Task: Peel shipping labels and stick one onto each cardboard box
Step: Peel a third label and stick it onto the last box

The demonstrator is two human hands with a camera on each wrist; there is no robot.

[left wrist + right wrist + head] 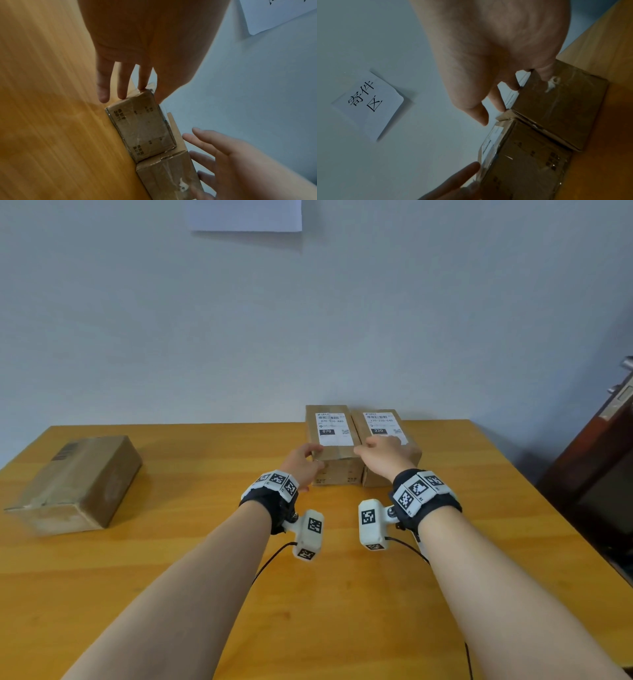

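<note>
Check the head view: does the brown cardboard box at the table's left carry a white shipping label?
No, the brown cardboard box shows only brown tape and dark print on top.

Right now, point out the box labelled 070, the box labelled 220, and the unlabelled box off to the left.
Box labelled 070 (334, 429): head view, on its white label on top.
Box labelled 220 (381, 422): head view, on its white label on top.
Unlabelled box (82, 470): head view, on its bare brown top.
</note>
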